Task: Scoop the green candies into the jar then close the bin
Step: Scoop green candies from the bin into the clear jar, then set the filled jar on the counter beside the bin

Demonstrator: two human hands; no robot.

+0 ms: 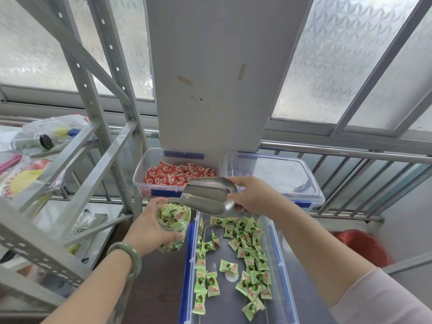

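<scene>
Between hands, head view: right hand (pixel 253 197) gripping metal scoop (pixel 208 195), tipping mouth toward jar (pixel 173 218). Left hand (pixel 149 228) clasping jar, nearly full of green candies (pixel 247 251). Bin (pixel 278 265) lying open below right hand. Pouring step seemingly finishing; next: setting scoop down, fitting lid.

Two hands: left hand (pixel 149 228), right hand (pixel 253 197). One metal scoop (pixel 208 197). One clear jar (pixel 174 218), green candies inside, number unclear. Three clear bins: near bin (pixel 187 272) with dozens of loose green candies (pixel 250 256); far left bin (pixel 142 174) full of red candies (pixel 177 175), too many to count; far right bin (pixel 311 183), lidded. One green bangle (pixel 131 256).
</scene>
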